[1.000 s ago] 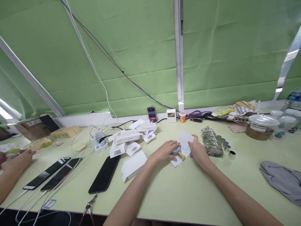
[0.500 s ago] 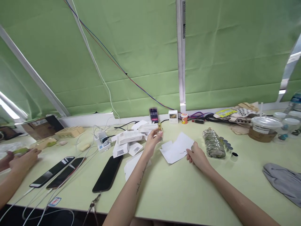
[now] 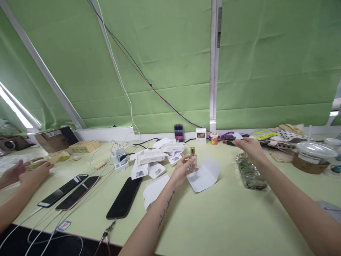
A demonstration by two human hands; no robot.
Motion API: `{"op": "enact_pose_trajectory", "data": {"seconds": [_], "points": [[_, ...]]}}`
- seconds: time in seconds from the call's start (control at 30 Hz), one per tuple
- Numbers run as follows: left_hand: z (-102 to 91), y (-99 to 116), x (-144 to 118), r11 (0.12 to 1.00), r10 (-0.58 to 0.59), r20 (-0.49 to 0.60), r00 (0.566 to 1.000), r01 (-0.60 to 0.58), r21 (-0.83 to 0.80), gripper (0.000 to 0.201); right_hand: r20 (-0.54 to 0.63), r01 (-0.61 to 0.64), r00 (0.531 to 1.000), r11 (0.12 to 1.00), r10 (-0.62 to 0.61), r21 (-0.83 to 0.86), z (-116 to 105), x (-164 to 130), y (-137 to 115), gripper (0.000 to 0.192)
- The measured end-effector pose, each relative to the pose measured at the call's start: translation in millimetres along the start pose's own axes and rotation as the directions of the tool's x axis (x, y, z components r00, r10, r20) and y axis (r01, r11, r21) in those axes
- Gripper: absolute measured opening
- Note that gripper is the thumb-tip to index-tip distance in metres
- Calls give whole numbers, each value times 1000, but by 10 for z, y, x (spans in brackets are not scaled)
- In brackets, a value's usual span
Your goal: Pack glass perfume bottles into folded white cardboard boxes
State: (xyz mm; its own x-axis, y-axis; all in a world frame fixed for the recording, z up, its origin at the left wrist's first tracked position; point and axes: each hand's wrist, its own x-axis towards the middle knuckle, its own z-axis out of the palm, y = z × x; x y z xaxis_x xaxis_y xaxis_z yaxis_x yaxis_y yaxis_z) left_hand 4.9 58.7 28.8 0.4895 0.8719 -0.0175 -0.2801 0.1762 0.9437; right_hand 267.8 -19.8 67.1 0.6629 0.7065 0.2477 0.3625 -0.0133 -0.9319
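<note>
My left hand holds a small clear glass bottle with a gold cap upright, just above the table. Below it lies an unfolded white paper sheet. My right hand is stretched out to the back right, above a clear bag of green-wrapped things, and pinches a small white piece at its fingertips. Close beyond it lie cables and a dark red-tipped object.
White barcode boxes are piled left of the bottle. A black phone and two more phones lie on cables at the left. Another person's hands work at the far left. A lidded cup stands at the right.
My left hand lifted the bottle off the paper and now holds it upright. My right hand left the paper and reached to the back right. The view shifted slightly.
</note>
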Motion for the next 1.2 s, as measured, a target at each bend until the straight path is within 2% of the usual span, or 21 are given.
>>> {"op": "enact_pose_trajectory", "data": {"seconds": [0.07, 0.17, 0.23, 0.3, 0.37, 0.43, 0.53, 0.6, 0.67, 0.73, 0.77, 0.8, 0.87, 0.97, 1.07, 1.2], "points": [[-2, -26, 2, 1000, -5, 21, 1000, 5, 19, 35, 33, 9, 999, 999, -11, 50, 49, 20, -21, 18], [-5, -64, 19, 998, -6, 32, 999, 4, 55, 40, 138, 21, 990, 995, -35, 98, 237, -168, 47, 27], [3, -85, 22, 979, 54, -5, 999, -52, 197, 45, 225, 51, 971, 990, -80, 131, 391, -359, 113, 27], [27, -105, 5, 871, 210, -9, 978, -183, 456, 51, 251, 92, 961, 989, -118, 115, 525, -547, 149, 38], [68, -126, -34, 664, 358, 92, 929, -323, 674, 57, 259, 194, 948, 981, -186, -8, 625, -706, 146, 46], [122, -148, -83, 498, 408, 213, 888, -412, 763, 60, 293, 312, 923, 929, -247, -198, 693, -823, 119, 47], [195, -158, -138, 394, 398, 296, 868, -454, 800, 60, 361, 471, 872, 765, -330, -439, 735, -914, 88, 38], [211, -136, -140, 359, 388, 316, 866, -457, 814, 59, 401, 558, 827, 660, -394, -502, 714, -924, 79, 36], [188, -92, -116, 377, 321, 320, 892, -430, 820, 51, 416, 631, 775, 616, -475, -471, 651, -902, 72, 35], [134, -40, -79, 481, 173, 309, 935, -354, 802, 37, 374, 662, 748, 653, -548, -367, 566, -866, 67, 32], [102, -15, -61, 551, 94, 303, 948, -303, 778, 33, 339, 652, 755, 698, -561, -298, 527, -850, 69, 30], [72, 6, -46, 618, 34, 296, 954, -253, 744, 33, 306, 622, 776, 750, -551, -225, 496, -840, 76, 29], [27, 38, -25, 720, 0, 274, 962, -189, 667, 37, 284, 505, 838, 859, -465, -84, 474, -839, 105, 31], [15, 53, -17, 779, 35, 210, 977, -158, 607, 41, 329, 237, 911, 969, -249, 77, 523, -885, 169, 43], [31, 24, -19, 803, -4, 180, 984, -104, 587, 44, 308, 67, 944, 984, -117, 168, 567, -939, 227, 47], [30, -65, -4, 813, -58, 168, 984, -51, 580, 48, 263, 37, 961, 979, -90, 200, 496, -1002, 303, 42]]}}
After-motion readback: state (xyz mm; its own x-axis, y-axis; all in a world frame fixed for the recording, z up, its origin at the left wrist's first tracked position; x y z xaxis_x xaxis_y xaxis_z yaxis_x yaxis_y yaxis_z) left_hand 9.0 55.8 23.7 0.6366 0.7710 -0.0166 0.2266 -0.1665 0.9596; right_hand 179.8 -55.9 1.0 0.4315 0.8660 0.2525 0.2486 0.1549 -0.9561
